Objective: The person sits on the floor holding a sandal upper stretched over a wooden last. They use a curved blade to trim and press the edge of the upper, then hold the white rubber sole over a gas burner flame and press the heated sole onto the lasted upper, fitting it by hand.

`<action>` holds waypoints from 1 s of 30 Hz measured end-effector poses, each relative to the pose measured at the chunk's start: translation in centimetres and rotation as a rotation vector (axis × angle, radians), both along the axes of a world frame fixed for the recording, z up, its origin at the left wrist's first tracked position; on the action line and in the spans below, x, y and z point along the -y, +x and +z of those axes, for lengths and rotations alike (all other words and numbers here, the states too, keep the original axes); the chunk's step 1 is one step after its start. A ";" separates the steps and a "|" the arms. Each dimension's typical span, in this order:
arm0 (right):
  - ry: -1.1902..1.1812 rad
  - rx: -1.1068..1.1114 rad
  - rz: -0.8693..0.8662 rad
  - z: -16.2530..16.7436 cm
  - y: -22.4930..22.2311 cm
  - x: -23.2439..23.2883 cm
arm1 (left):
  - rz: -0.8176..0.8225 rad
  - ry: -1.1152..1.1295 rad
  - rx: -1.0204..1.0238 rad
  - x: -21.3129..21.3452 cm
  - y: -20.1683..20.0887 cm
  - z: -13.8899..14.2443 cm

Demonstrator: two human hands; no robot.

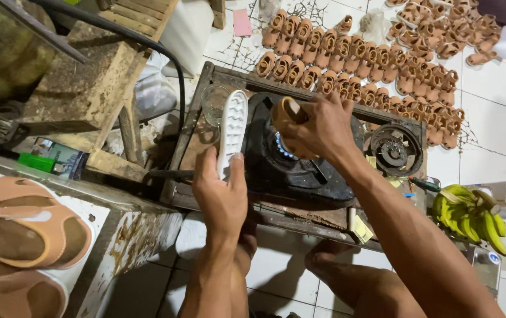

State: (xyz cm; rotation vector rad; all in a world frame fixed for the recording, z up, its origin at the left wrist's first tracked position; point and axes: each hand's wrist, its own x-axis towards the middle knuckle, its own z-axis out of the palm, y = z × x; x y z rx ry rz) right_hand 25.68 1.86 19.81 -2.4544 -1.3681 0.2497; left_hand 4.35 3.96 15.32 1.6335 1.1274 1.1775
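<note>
My left hand (220, 191) grips a white shoe sole (232, 126) by its near end, tread side up, over the left edge of a black gas stove (300, 171). My right hand (320, 126) is closed around a tan sandal upper (285, 113) and holds it just above a small blue flame (282, 148) on the burner. The two hands are about a hand's width apart.
The stove sits in a rusty metal frame (205, 88) with a second burner (394, 152) at right. Several tan sandal uppers (376, 59) lie in rows on the white tile floor. Bananas (471, 212) lie at right; tan sandals (23, 227) rest on a ledge at left.
</note>
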 end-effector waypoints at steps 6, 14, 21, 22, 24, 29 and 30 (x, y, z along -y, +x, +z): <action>0.272 -0.140 -0.067 0.4 0.2 -1.2 | -0.040 -0.065 0.028 -0.4 0.2 0.5; -0.072 0.211 0.097 2.5 -0.7 0.8 | -0.141 -0.227 0.688 -0.4 -0.2 -1.8; -0.112 -0.154 0.015 3.5 0.4 6.2 | -0.361 -0.713 0.996 1.8 -0.7 -1.3; -0.088 -0.401 -0.042 3.1 0.9 8.5 | -0.360 -0.813 1.016 2.8 -1.3 -0.9; 0.231 -0.843 -0.034 2.3 0.6 14.2 | -0.358 -0.946 1.004 5.4 -2.7 -0.1; 0.905 -2.050 -0.420 -2.0 -7.8 28.5 | -0.501 -1.133 1.038 13.4 -5.3 1.5; 1.001 -2.017 -0.445 -2.6 -9.6 30.5 | -0.526 -1.153 1.007 14.9 -5.5 1.7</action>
